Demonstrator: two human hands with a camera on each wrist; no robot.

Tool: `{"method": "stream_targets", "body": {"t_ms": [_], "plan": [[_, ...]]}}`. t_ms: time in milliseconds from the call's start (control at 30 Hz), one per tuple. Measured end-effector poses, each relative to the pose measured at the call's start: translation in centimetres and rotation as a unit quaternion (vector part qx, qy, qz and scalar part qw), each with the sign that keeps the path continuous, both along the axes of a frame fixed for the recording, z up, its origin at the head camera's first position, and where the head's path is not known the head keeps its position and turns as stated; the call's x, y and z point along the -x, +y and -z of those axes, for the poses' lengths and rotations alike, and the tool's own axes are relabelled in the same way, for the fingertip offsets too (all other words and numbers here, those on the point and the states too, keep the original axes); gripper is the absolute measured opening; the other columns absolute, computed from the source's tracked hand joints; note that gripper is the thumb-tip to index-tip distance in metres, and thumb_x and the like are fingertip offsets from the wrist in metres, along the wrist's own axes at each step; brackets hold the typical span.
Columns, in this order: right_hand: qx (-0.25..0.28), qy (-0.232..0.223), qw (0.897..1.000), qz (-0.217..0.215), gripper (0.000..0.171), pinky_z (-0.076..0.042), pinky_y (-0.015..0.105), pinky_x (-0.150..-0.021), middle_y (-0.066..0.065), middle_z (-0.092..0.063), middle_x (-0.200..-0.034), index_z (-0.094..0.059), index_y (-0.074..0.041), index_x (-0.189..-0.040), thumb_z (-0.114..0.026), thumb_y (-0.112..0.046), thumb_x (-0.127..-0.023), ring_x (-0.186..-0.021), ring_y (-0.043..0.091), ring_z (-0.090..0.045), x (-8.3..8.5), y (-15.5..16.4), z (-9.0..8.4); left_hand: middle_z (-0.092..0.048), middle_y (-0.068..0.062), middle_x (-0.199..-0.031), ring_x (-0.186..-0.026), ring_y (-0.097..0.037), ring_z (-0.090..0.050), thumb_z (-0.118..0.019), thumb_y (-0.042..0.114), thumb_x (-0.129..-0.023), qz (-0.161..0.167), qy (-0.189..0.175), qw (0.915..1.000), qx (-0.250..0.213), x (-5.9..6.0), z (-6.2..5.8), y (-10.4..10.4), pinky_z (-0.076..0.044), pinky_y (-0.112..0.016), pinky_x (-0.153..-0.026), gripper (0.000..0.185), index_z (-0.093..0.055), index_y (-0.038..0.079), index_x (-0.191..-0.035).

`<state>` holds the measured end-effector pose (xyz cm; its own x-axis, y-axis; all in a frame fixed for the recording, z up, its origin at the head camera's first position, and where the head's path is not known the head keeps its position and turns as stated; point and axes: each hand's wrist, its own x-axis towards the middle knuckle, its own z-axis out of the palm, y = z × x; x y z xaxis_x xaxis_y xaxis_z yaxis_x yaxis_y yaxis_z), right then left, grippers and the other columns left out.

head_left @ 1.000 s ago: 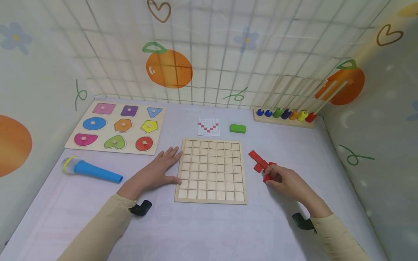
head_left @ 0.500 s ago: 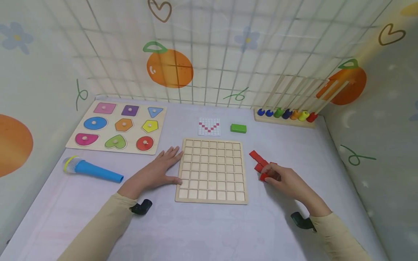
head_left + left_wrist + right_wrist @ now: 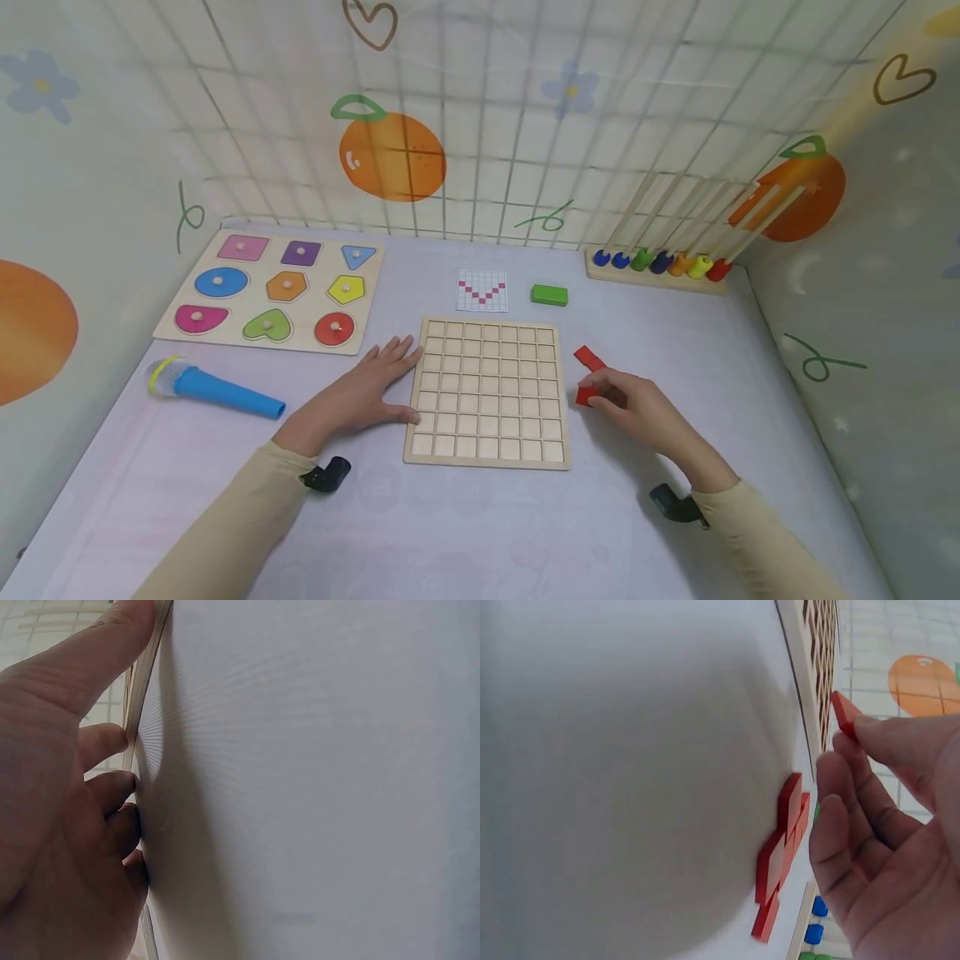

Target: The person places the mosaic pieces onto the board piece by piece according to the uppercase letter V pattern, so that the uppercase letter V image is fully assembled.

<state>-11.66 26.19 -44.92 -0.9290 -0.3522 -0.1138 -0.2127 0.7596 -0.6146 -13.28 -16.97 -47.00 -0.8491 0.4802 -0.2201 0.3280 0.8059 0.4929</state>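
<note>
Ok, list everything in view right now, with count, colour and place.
grid board: one, wood, table centre
red tiles: several, lying right of board
pattern card: one, white and red, behind board
green block: one, right of card
shape puzzle: one, multicoloured, back left
microphone: one, blue, left
ring rack: one, coloured rings, back right
left hand: flat against board's left edge
right hand: pinches one red tile

Both arms wear long, pale cream-yellow sleeves (image 3: 225, 525) reaching to the wrists. A small black camera unit (image 3: 326, 475) is strapped at each wrist. The hands are bare.
</note>
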Motion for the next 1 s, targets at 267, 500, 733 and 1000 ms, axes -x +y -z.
{"method": "stream_targets", "body": {"t_ms": [267, 500, 733, 1000], "plan": [[0.003, 0.013, 1.000, -0.013, 0.024, -0.058, 0.029, -0.078, -0.006, -0.071, -0.105, -0.073, -0.019, -0.116, -0.076, -0.014, -0.093, -0.087, 0.015, -0.061, 0.2, -2.1, -0.3, -0.010, -0.008, -0.171, -0.157, -0.031, -0.003, -0.082, 0.053, -0.081, 0.001, -0.002, 1.0000, 0.000, 0.0, 0.1, 0.0, -0.005, -0.050, -0.127, 0.107, -0.024, 0.016, -0.163], [0.011, 0.009, 0.999, -0.029, 0.027, -0.057, 0.028, -0.076, -0.009, -0.070, -0.102, -0.072, -0.023, -0.118, -0.077, -0.017, -0.092, -0.087, 0.012, -0.061, 0.2, -4.3, -0.5, -0.011, -0.009, -0.171, -0.157, -0.031, -0.003, -0.081, 0.052, -0.081, 0.005, 0.001, 1.0000, -0.003, 0.0, 0.0, 0.0, -0.005, -0.051, -0.127, 0.106, -0.025, 0.015, -0.163], [0.031, -0.002, 0.999, -0.041, 0.026, -0.056, 0.027, -0.074, -0.012, -0.068, -0.098, -0.071, -0.024, -0.117, -0.076, -0.016, -0.093, -0.085, 0.012, -0.060, 0.0, -6.1, -0.3, -0.010, -0.008, -0.171, -0.157, -0.030, -0.003, -0.081, 0.053, -0.081, 0.002, -0.004, 1.0000, 0.000, -0.1, -0.1, 0.0, -0.005, -0.050, -0.127, 0.107, -0.024, 0.016, -0.163], [0.032, -0.008, 0.997, -0.073, 0.024, -0.054, 0.025, -0.071, -0.014, -0.065, -0.090, -0.069, -0.029, -0.115, -0.076, -0.022, -0.094, -0.082, 0.011, -0.058, -0.2, -8.2, 0.1, -0.010, -0.008, -0.171, -0.157, -0.031, -0.003, -0.081, 0.053, -0.081, 0.001, -0.002, 1.0000, 0.000, 0.0, 0.0, 0.1, -0.005, -0.050, -0.127, 0.107, -0.024, 0.016, -0.163]]}}
